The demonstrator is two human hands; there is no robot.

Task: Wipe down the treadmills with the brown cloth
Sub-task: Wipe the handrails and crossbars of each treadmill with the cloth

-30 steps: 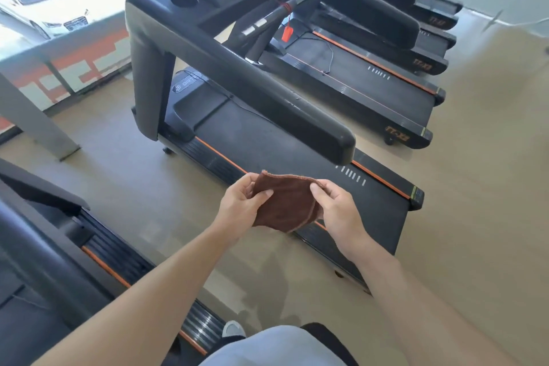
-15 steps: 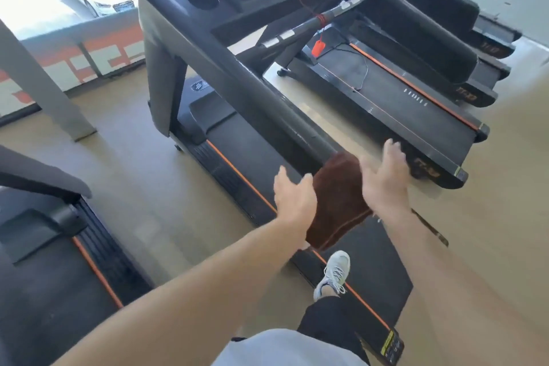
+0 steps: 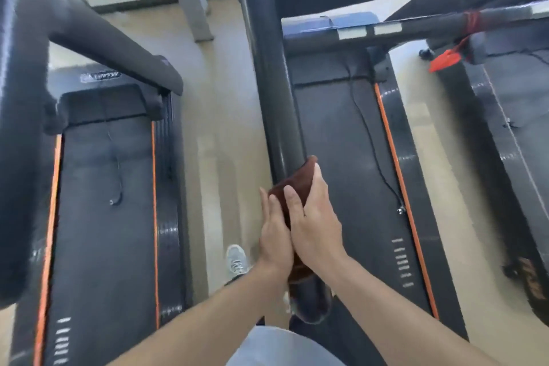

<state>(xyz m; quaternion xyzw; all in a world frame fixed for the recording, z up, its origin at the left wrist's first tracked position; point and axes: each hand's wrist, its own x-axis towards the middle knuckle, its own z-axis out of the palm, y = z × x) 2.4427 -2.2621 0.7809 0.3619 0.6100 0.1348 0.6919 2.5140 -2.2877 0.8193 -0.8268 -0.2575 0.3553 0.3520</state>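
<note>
Beige gym floor (image 3: 225,134), row of black treadmills with orange-edged belts. Middle treadmill (image 3: 335,157) has a long dark padded handrail (image 3: 276,92) running away from the person. Folded brown terry cloth (image 3: 297,184) is draped over the near stretch of that rail. Left hand (image 3: 274,235) flat against the cloth's left side, fingers straight, pressing. Right hand (image 3: 315,217) laid over the top and right side, fingers extended along the cloth, pressing too; neither is clenched. Hands touch each other at the thumbs. Rail's rounded end sits just below the wrists. Grey sneaker (image 3: 236,260) on the floor left of the left hand. Red safety clip (image 3: 445,59) hangs far up and right of the right hand.
</note>
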